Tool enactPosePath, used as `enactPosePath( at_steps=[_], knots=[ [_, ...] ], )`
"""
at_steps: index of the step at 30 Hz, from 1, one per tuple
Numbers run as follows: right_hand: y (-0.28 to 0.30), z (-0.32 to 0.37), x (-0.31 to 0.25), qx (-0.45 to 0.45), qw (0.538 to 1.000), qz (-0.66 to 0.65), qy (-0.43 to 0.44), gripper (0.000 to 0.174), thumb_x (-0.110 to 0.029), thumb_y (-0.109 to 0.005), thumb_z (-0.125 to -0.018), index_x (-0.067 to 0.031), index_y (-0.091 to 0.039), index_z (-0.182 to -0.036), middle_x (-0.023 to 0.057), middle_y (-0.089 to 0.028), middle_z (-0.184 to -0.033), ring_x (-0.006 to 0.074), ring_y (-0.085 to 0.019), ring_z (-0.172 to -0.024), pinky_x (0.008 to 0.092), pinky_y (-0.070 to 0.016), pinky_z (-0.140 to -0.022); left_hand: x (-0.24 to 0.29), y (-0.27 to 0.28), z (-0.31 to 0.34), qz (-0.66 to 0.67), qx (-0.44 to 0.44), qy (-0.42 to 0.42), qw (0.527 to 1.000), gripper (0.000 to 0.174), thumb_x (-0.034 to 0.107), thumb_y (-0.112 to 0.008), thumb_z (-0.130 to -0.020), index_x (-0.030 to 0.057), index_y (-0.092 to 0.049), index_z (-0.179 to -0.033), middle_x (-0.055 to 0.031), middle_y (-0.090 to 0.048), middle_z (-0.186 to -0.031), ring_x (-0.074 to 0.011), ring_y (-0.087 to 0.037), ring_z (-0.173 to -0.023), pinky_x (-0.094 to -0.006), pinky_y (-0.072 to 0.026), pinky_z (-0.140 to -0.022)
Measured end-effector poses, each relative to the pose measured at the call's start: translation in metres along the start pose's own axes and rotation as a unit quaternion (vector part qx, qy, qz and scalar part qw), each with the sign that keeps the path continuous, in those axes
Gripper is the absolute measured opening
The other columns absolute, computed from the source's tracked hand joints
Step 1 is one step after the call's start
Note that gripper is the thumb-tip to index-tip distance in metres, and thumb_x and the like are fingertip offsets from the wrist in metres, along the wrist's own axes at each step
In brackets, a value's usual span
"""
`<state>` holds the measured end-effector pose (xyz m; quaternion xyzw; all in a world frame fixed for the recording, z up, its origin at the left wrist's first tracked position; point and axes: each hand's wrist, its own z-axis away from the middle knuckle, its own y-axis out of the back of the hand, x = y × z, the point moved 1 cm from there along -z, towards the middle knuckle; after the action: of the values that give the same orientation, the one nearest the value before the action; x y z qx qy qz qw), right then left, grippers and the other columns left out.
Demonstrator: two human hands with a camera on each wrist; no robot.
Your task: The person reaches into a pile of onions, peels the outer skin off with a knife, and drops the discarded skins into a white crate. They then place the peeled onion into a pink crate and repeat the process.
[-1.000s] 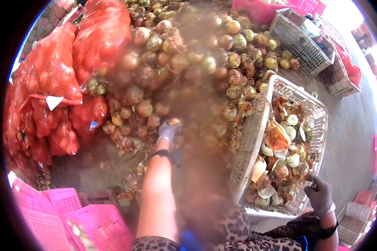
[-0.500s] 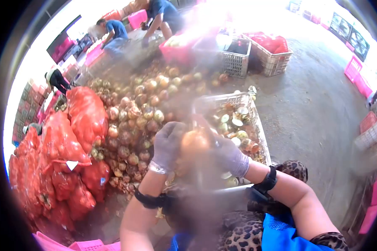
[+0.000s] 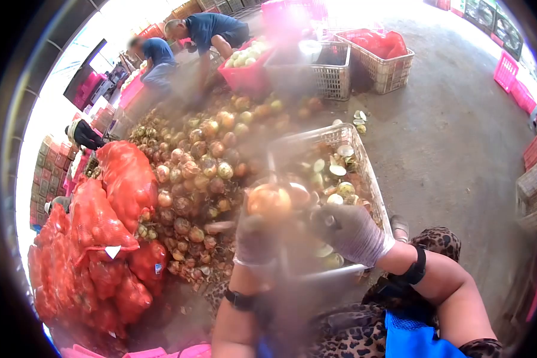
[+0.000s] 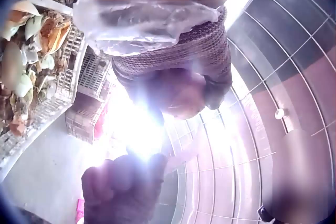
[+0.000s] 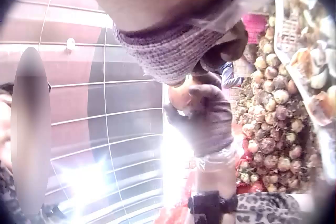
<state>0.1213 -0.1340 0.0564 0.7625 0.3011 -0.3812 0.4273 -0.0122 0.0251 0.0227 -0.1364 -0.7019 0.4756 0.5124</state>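
My gloved left hand (image 3: 256,241) grips an onion (image 3: 269,200) in front of my body, blurred by a smear in the head view. In the left wrist view the onion (image 4: 186,98) shows brownish between the curled fingers. Close by on the right, my gloved right hand (image 3: 349,231) is curled round a knife, its handle mostly hidden in the fist. The pale knife blade (image 4: 182,158) sticks out from that fist, toward the onion side. Below both hands stands a white plastic crate (image 3: 371,179) with onion skins and cut pieces.
A heap of unpeeled onions (image 3: 191,170) spreads over the floor ahead. Red mesh sacks (image 3: 125,185) full of onions are stacked at the left. Farther back are a pink tub (image 3: 244,71), more crates (image 3: 331,80) and two people bending (image 3: 212,33).
My left hand has come up from the heap with an onion, and my right hand has come from the crate's side to meet it. The head view has tilted up; the hands have since drawn slightly apart.
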Motion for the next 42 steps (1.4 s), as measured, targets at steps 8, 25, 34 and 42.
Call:
enactPosePath(
  at_steps=[8,25,34,42],
  knots=[
    [-0.012,-0.001,-0.006,-0.023,0.994,0.081,0.071,0.014,-0.014,-0.068,-0.084,-0.0062,-0.059,-0.092,0.0125,-0.061,-0.07,0.0218,-0.061,-0.058,0.0339,-0.0485,-0.055,0.015,-0.023,0.011,-0.107,0.025,-0.051,0.993,0.084,0.016,-0.075,-0.06,0.0044,-0.037,-0.135,-0.0221,-0.05,-0.128,-0.0344,-0.06,-0.105,-0.0477,-0.0603,-0.076],
    [-0.008,0.003,-0.016,-0.05,0.985,0.166,0.016,0.025,-0.02,-0.071,-0.08,-0.0091,-0.058,-0.099,0.014,-0.061,-0.07,0.0334,-0.063,-0.064,0.039,-0.0494,-0.057,0.026,-0.045,0.021,-0.194,0.022,-0.04,0.98,0.078,0.014,-0.071,-0.056,0.0062,-0.044,-0.129,-0.0193,-0.054,-0.122,-0.0295,-0.059,-0.107,-0.0395,-0.0515,-0.094],
    [-0.009,0.001,-0.007,-0.084,0.973,0.213,0.009,0.02,-0.025,-0.065,-0.083,-0.0091,-0.058,-0.093,0.015,-0.062,-0.069,0.0349,-0.063,-0.066,0.0438,-0.0493,-0.057,0.018,-0.043,0.018,-0.207,-0.021,-0.079,0.975,0.08,0.027,-0.08,-0.062,0.0043,-0.042,-0.129,-0.02,-0.056,-0.118,-0.0303,-0.065,-0.092,-0.0393,-0.0611,-0.069],
    [-0.007,-0.005,-0.008,-0.095,0.965,0.244,0.021,0.021,-0.028,-0.059,-0.087,-0.0092,-0.055,-0.079,0.0164,-0.059,-0.064,0.0368,-0.061,-0.059,0.0468,-0.0473,-0.054,-0.023,0.079,0.015,0.069,0.022,0.024,0.997,0.083,0.047,-0.073,-0.066,-0.0009,-0.043,-0.126,-0.0163,-0.059,-0.103,-0.0253,-0.06,-0.057,-0.0315,-0.0531,-0.049]
  ],
)
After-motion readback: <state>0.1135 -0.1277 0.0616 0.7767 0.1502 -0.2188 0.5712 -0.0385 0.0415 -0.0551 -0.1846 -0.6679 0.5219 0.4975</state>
